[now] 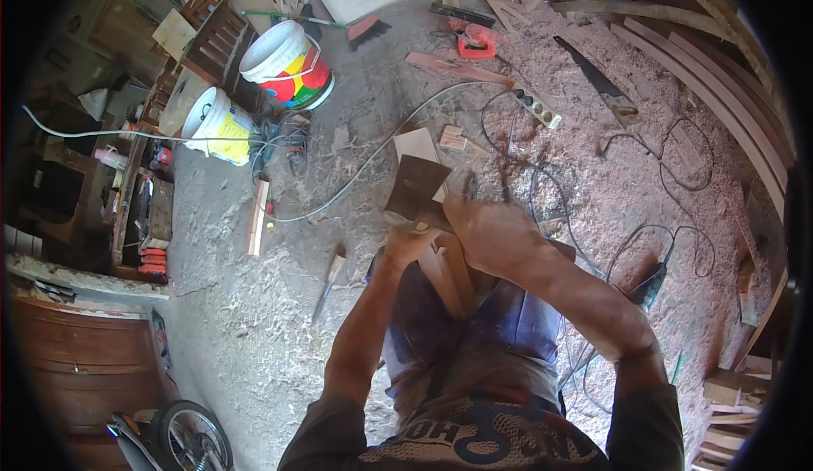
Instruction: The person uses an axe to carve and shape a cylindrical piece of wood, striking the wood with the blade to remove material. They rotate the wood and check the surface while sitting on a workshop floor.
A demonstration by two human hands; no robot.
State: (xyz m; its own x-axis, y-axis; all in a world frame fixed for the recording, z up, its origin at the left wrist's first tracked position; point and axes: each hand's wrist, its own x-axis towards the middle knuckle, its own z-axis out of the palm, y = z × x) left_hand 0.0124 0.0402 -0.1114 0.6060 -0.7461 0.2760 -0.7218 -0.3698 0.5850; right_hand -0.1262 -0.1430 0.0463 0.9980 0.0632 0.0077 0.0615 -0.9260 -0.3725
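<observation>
My right hand [495, 232] is closed on what looks like a hatchet, whose broad dark head [421, 181] stands out in front of my knees. Just below that head, my left hand [408, 244] is closed on the upper end of a wood piece [444, 280], which slants down between my thighs. The fingers of both hands are partly hidden. Right beyond the blade a pale flat board [415, 143] shows, partly covered by it. Small wood offcuts [453, 138] lie on the floor past my right hand.
A chisel-like tool [329, 283] lies left of my legs. Farther off are two buckets [288, 66], a power strip [537, 108] with cables, a handsaw [600, 77] and a brush [367, 30]. Shavings [567, 56] cover the right floor; a motorcycle wheel [195, 437] is lower left.
</observation>
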